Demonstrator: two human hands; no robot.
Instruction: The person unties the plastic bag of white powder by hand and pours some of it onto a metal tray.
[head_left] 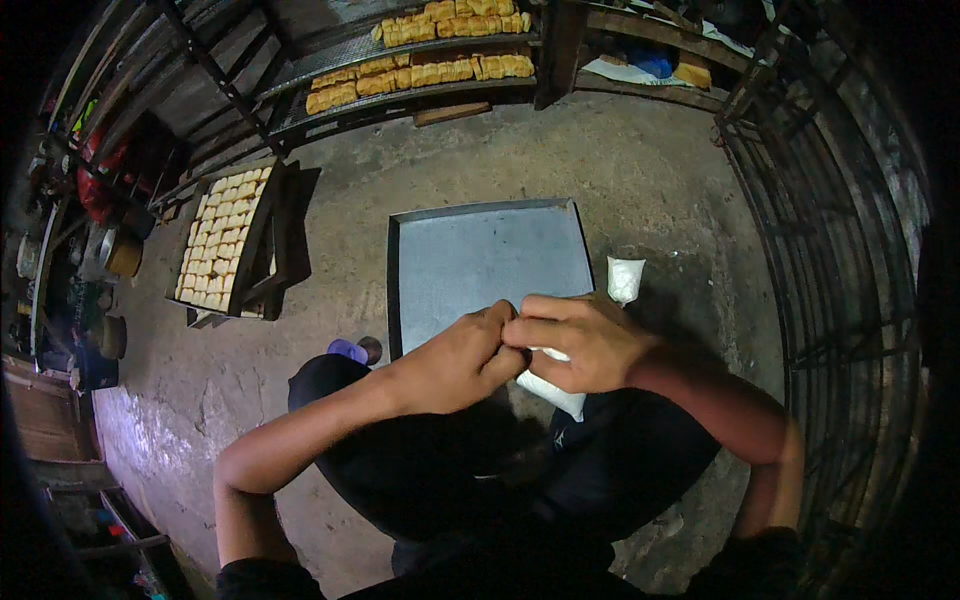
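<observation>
Tray (pixel 490 262): one, grey, rectangular, on the floor (pixel 680 190)
Bags: two; held bag (pixel 556 395), second bag (pixel 625 279) beside tray's right edge
Held bag's look: white, plump, slanting
Place: near tray's near edge, at right knee (pixel 630 435)
Left hand (pixel 462 360), right hand (pixel 580 342): fingers pinching held bag's upper end

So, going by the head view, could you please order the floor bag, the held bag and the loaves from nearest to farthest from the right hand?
1. Held bag: against the right hand.
2. Floor bag: right of the tray.
3. Loaves: far ahead, beyond the tray.
</observation>
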